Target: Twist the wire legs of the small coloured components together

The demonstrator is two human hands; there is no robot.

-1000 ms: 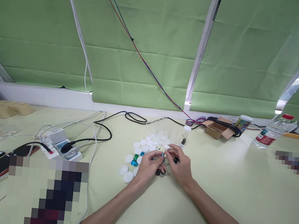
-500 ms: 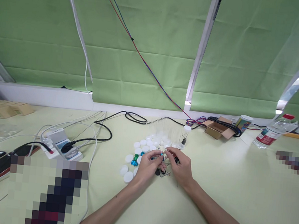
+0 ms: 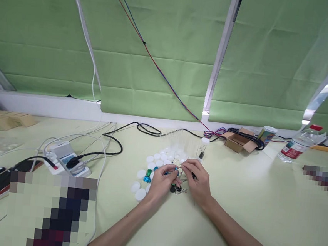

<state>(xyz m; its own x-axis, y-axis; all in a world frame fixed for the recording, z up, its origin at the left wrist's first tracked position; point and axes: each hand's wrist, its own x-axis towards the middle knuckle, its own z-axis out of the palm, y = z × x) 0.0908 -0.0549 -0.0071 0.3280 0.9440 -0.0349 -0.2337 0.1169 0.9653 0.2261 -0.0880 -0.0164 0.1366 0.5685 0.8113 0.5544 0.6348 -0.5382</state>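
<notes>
- Pinching a small blue part is your left hand; its thumb and forefinger are closed on it, and the part is above the table, between your two hands.
- Your right hand has thumb and finger pressed together on a thin wire, just beside the blue part.
- Near you, below your fingers, dark round parts lie on the table.
- Behind your hands stand several clear containers; I cannot tell if something is inside them.
- To their right, one capped container stands upright, with its white lid on, and it holds a dark component with wire legs.
- Many white caps lie to the left of your hands, and among them are blue and green pieces.
- Farther back, the cardboard box has its flaps open; its inside is hidden from me.
</notes>
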